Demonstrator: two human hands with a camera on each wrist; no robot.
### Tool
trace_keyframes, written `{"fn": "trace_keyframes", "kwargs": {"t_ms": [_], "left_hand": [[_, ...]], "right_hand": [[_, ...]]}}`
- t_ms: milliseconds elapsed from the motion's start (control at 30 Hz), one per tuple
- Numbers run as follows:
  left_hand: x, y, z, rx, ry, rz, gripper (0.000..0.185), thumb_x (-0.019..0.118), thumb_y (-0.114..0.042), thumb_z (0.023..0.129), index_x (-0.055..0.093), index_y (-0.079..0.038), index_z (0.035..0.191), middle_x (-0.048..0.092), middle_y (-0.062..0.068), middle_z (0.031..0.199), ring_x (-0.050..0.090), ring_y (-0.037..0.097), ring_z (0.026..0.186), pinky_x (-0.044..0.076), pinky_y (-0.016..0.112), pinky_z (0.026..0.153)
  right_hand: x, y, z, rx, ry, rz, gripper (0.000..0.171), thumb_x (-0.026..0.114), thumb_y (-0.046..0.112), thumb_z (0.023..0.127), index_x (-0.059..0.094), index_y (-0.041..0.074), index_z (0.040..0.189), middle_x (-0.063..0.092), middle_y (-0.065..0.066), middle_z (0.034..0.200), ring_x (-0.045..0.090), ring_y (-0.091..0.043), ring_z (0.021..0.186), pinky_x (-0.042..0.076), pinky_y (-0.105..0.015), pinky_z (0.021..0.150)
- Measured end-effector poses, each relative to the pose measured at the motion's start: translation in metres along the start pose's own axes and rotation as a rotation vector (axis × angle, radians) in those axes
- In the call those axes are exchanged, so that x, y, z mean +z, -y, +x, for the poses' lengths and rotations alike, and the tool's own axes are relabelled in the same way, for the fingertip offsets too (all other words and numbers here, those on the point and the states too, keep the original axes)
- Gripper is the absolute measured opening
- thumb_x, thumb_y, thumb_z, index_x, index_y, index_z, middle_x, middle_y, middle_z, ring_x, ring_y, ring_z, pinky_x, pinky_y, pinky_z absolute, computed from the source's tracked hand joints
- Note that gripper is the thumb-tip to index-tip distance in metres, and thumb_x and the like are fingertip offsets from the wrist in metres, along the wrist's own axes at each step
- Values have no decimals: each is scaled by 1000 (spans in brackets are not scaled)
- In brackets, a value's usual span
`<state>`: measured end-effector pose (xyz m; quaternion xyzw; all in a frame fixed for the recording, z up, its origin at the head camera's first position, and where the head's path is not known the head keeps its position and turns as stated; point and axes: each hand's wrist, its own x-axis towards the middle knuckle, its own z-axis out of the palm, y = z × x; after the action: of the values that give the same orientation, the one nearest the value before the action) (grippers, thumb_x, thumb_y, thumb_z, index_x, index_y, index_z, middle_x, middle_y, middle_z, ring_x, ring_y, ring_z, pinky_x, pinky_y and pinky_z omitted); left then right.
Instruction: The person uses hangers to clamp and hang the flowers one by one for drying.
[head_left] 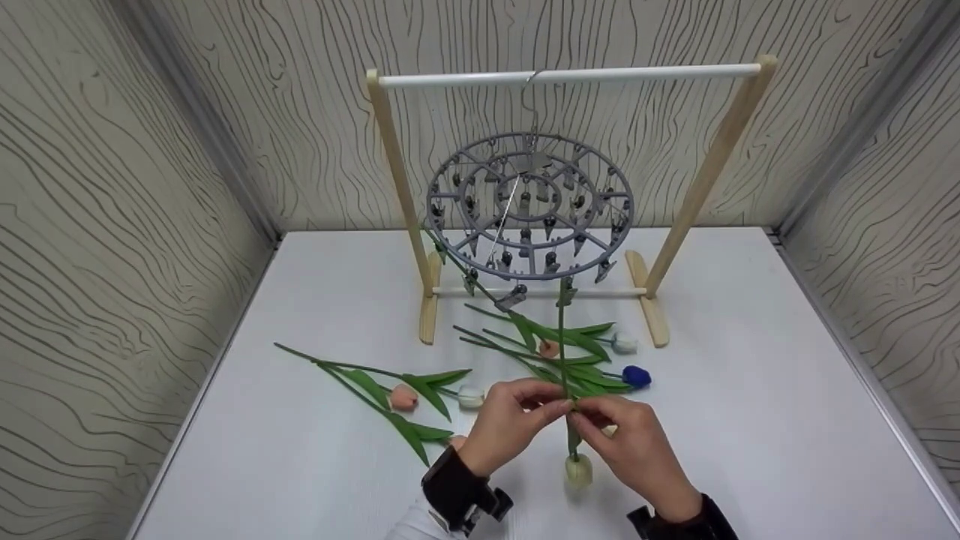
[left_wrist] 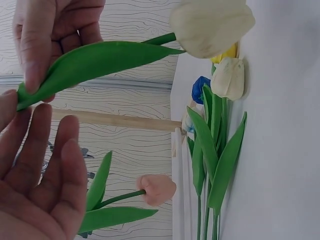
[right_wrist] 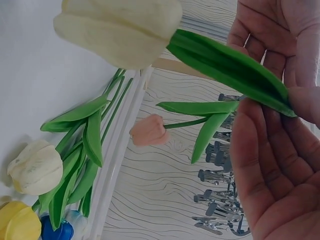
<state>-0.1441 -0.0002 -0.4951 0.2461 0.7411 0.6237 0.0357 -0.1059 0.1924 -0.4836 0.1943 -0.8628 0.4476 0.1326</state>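
Note:
A cream-white artificial tulip (head_left: 579, 471) hangs bloom-down, its stem held by a clip (head_left: 567, 291) on the grey round clip hanger (head_left: 532, 259). My left hand (head_left: 514, 420) pinches this tulip between thumb and fingers, where leaf and stem meet. From the other side my right hand (head_left: 634, 442) pinches it at the same height, the fingertips of both hands almost touching. In the left wrist view the tulip's green leaf (left_wrist: 95, 62) runs from the fingertips towards the bloom. A pink tulip (right_wrist: 150, 130) also hangs upside down from the hanger.
The hanger hooks over the white bar (head_left: 600, 73) of a wooden stand (head_left: 709, 172). Beneath it lie several tulips, including a blue one (head_left: 636, 376) and a white one (head_left: 624, 343). Further left on the white table (head_left: 300, 450) are a pink tulip (head_left: 403, 397) and another white tulip (head_left: 471, 396).

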Motion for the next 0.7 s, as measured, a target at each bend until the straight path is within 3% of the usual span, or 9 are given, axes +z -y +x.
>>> {"fn": "trace_keyframes", "kwargs": {"t_ms": [267, 433, 567, 700], "left_hand": [[-1, -1, 1, -2, -22, 2, 21, 71, -27, 93, 76, -10, 104, 73, -7, 93, 66, 5, 84, 55, 26, 76], [2, -2, 1, 6, -60, -79, 19, 73, -23, 91, 76, -7, 102, 74, -2, 92, 70, 9, 84, 57, 28, 76], [3, -1, 2, -2, -85, -122, 17, 74, -20, 90, 76, -6, 101, 74, -1, 90, 71, 10, 83, 58, 29, 74], [4, 0, 3, -16, -105, -126, 18, 75, -18, 89, 76, -4, 99, 74, -1, 88, 70, 10, 81, 58, 28, 73]], "right_hand": [[-3, -3, 5, 17, 34, 4, 8, 75, 12, 90, 76, 13, 98, 70, 10, 86, 66, -4, 73, 57, -24, 63], [-20, -5, 15, -5, 0, -11, 13, 78, 13, 87, 76, 12, 99, 70, 13, 87, 67, -4, 75, 57, -23, 64], [-41, -6, 33, 11, -43, -80, 17, 80, 8, 85, 76, 7, 101, 72, 10, 88, 67, -6, 75, 57, -22, 65], [-58, -7, 63, 71, -39, -129, 23, 77, 8, 88, 73, 3, 110, 73, -1, 94, 69, -14, 80, 59, -27, 71]]}}
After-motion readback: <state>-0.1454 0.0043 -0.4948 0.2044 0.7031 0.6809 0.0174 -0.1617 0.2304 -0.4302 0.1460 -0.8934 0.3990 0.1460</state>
